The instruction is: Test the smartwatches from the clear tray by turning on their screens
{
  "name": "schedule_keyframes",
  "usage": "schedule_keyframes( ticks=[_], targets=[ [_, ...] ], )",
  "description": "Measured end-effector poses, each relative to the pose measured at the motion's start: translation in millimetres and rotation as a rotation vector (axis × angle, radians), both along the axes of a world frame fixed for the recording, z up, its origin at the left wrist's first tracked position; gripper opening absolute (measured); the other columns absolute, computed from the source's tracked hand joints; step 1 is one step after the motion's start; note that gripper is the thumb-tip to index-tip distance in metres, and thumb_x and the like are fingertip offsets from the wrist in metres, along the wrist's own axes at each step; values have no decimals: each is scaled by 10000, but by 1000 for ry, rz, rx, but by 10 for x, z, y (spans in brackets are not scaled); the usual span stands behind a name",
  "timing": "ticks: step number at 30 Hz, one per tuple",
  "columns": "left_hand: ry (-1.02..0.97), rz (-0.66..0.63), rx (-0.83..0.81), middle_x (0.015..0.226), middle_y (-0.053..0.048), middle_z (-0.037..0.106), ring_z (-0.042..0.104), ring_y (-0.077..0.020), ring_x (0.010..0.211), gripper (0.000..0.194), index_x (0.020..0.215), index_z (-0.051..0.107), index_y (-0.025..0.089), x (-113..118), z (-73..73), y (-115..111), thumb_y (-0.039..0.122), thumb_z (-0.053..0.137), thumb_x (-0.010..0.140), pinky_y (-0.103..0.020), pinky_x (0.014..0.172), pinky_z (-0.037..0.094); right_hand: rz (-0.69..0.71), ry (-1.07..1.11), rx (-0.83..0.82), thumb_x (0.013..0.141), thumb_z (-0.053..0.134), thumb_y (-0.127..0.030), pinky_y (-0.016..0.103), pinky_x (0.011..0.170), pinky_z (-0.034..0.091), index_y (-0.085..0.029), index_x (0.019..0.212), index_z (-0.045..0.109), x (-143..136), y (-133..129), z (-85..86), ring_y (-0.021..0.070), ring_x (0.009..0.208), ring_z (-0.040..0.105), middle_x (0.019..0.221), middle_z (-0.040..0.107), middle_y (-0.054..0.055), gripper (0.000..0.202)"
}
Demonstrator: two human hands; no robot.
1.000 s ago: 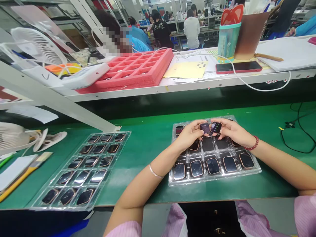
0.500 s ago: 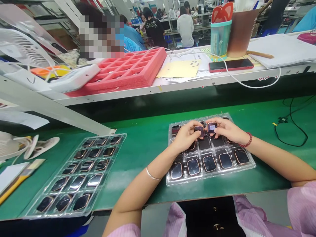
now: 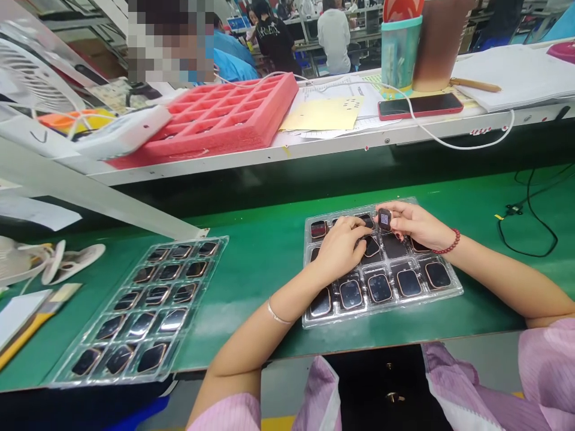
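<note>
A clear plastic tray (image 3: 359, 320) on the green bench holds several dark square watch faces with copper-coloured rims. My left hand (image 3: 342, 246) reaches over its middle, its fingertips around a watch face (image 3: 372, 246) lying in a middle-row pocket. Above the right part of the tray, my right hand (image 3: 411, 224) pinches another watch face (image 3: 384, 219), tilted, with a small square code showing on it. Below that piece, one pocket (image 3: 394, 245) shows no watch face. A second clear tray (image 3: 173, 347) with several watch faces lies to the left.
A white metal post (image 3: 135, 209) slants down behind the left tray. The raised shelf carries a red foam tray (image 3: 256, 140), papers, a phone (image 3: 420, 106) and cups. A brush (image 3: 38, 323) lies at the far left, black cables (image 3: 530, 239) at the right. Other people sit beyond.
My left hand has lowered its watch face into the tray and its fingers have spread over it. My right hand's piece has risen slightly and turned. The view has shifted a little.
</note>
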State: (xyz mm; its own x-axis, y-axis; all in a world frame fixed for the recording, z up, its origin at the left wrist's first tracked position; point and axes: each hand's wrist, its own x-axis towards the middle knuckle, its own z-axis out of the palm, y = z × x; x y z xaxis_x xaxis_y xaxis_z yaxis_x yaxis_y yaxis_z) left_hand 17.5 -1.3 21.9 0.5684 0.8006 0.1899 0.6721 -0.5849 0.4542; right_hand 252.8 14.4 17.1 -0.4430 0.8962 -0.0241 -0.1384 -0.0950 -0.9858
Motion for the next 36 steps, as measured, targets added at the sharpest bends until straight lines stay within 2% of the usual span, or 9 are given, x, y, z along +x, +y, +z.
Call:
schedule_keyframes(
  ticks=[5,9,23,32,36],
  targets=[
    [22,-12,18,1296,-130,636,546,-330,1209,217,1073,727,184,21,15,-21,275,637,898,-522,1052,468,-3,-68,36,814,804,-330,208,493,450,-188,1252,660,-9,-18,31,79,583,500,961,686,37,482],
    [88,0,9,1382,-155,601,510,-380,1280,317,1074,712,187,44,54,-48,379,754,825,-584,1064,425,1,-92,57,805,803,-352,210,490,437,-190,1238,658,-15,-22,40,75,576,486,965,667,32,485],
    [73,-61,-42,1423,-162,579,500,-371,1325,309,1094,674,189,18,33,-20,336,717,826,-581,1102,385,25,-138,92,809,802,-400,216,488,429,-204,1241,661,1,-27,45,89,561,469,842,630,4,495],
    [55,-73,-41,1408,-167,587,495,-372,1333,287,1080,661,195,23,19,-20,335,700,833,-583,1094,395,21,-142,93,822,795,-402,229,516,479,-201,1270,659,18,-15,14,85,570,503,980,700,46,510],
    [58,-78,-41,1409,-179,585,493,-370,1335,296,1092,660,179,28,27,-20,331,690,840,-579,1096,396,12,-98,45,818,798,-361,239,552,541,-198,1292,652,10,-10,6,103,617,593,1008,726,60,522]
  ],
)
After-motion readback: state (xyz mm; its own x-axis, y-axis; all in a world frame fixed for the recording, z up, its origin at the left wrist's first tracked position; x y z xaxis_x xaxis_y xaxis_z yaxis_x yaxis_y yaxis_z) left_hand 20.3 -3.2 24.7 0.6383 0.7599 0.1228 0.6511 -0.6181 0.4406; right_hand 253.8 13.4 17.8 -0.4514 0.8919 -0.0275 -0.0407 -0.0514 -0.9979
